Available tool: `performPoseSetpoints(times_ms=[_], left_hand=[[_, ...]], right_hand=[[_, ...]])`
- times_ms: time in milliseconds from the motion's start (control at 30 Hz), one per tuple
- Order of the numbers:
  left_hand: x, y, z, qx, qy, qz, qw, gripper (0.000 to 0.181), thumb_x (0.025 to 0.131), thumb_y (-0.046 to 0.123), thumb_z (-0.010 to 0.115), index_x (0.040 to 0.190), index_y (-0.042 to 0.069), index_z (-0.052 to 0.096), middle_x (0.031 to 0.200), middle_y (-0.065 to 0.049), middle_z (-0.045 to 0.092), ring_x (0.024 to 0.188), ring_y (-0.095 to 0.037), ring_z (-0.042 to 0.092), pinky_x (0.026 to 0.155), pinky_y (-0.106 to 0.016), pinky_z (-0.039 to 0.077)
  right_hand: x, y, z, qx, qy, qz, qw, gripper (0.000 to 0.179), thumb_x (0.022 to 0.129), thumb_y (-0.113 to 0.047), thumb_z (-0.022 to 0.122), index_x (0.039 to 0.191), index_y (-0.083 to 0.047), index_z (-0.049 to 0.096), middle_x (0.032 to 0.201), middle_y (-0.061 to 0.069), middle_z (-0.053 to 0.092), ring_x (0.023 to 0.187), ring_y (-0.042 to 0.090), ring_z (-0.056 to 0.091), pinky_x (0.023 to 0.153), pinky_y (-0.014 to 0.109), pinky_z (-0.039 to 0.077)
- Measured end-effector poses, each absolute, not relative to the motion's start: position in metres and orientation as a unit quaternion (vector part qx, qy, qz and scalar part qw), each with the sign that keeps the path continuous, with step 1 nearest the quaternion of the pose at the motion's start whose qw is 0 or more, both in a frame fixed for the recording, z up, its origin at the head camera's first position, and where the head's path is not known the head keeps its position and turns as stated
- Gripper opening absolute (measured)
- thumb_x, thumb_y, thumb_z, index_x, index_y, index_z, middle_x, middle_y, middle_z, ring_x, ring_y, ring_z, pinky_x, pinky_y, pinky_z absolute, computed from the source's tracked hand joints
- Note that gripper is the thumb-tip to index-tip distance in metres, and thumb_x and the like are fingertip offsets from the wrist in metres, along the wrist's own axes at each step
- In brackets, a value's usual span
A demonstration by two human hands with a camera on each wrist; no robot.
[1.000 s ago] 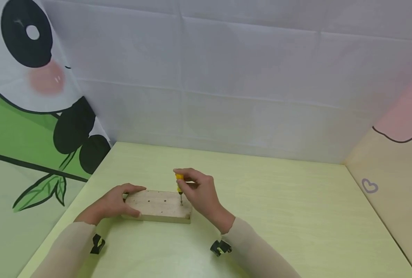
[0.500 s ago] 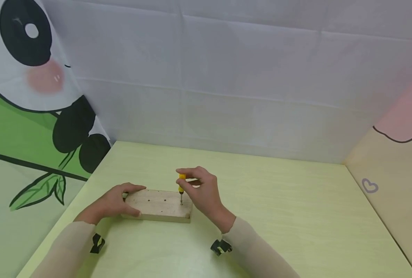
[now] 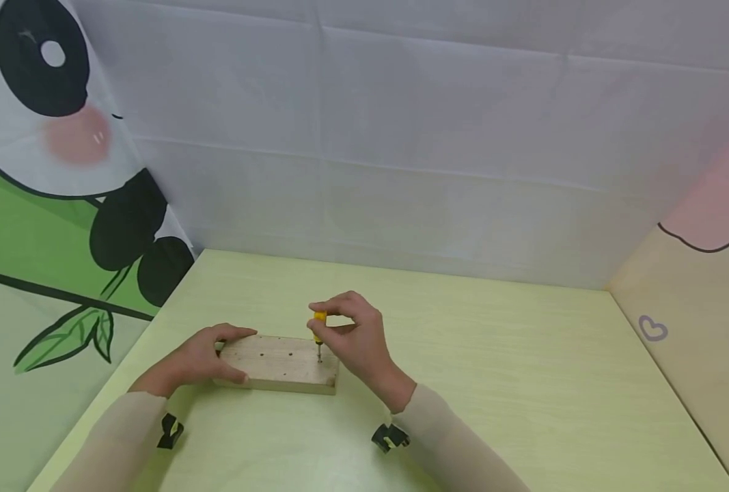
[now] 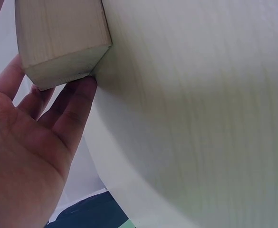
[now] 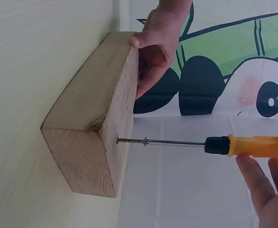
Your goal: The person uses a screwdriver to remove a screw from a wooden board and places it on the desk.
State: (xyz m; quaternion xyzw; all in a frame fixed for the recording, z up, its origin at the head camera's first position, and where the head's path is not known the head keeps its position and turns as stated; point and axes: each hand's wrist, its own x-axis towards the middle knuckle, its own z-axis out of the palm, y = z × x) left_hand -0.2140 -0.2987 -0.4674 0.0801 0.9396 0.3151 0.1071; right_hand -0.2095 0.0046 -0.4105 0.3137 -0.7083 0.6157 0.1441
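Observation:
A pale wooden block (image 3: 266, 372) with several small dark holes lies flat on the table. My left hand (image 3: 201, 357) grips its left end, thumb at the near edge and fingers at the far side. Above the block's right end, my right hand (image 3: 361, 342) pinches the yellow handle of a screwdriver (image 5: 257, 146) between thumb and fingers. In the right wrist view, the screwdriver's tip meets the head of a screw (image 5: 133, 140), whose threaded shank stands mostly out of the wood. Against the block's end face, left fingers show in the left wrist view.
The pale yellow-green table (image 3: 493, 355) extends to the right of the block. A white sheet (image 3: 432, 150) hangs behind it. Cartoon-printed panels stand at the left (image 3: 50, 225) and right (image 3: 702, 307) sides.
My right thumb and fingers have rolled slightly around the screwdriver's handle, shifting a little left. The left hand stays on the block, and the screwdriver's tip keeps its place.

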Motion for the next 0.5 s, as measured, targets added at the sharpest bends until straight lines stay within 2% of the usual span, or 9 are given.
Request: performPoseSetpoints(times_ms=[233, 367, 500], left_hand=[[-0.2119, -0.3017, -0.4667, 0.079, 0.939, 0.315, 0.111, 0.087, 0.058, 0.040, 0.090, 0.135, 0.018, 0.056, 0.139, -0.018, 0.051, 0.115, -0.032, 0.050, 0.090, -0.048, 0.045], [-0.2109, -0.3028, -0.4669, 0.082, 0.939, 0.316, 0.110, 0.087, 0.058, 0.040, 0.090, 0.135, 0.018, 0.056, 0.139, -0.018, 0.051, 0.115, -0.033, 0.050, 0.091, -0.050, 0.045], [-0.2106, -0.3047, -0.4669, 0.086, 0.939, 0.314, 0.111, 0.087, 0.058, 0.040, 0.090, 0.135, 0.018, 0.056, 0.138, -0.017, 0.052, 0.113, -0.031, 0.050, 0.088, -0.045, 0.045]], right_hand=[[-0.2046, 0.0013, -0.4082, 0.290, -0.727, 0.602, 0.154, 0.024, 0.085, -0.006, 0.071, 0.109, -0.009, 0.073, 0.089, 0.008, 0.067, 0.086, 0.015, 0.066, 0.065, 0.023, 0.057], [-0.2022, -0.0011, -0.4079, 0.288, -0.729, 0.606, 0.139, 0.028, 0.087, -0.002, 0.065, 0.113, -0.011, 0.072, 0.098, 0.010, 0.070, 0.088, 0.018, 0.068, 0.066, 0.024, 0.057], [-0.1994, -0.0037, -0.4087, 0.279, -0.726, 0.614, 0.131, 0.026, 0.088, -0.002, 0.064, 0.110, -0.012, 0.072, 0.105, 0.009, 0.072, 0.087, 0.021, 0.069, 0.066, 0.026, 0.058]])
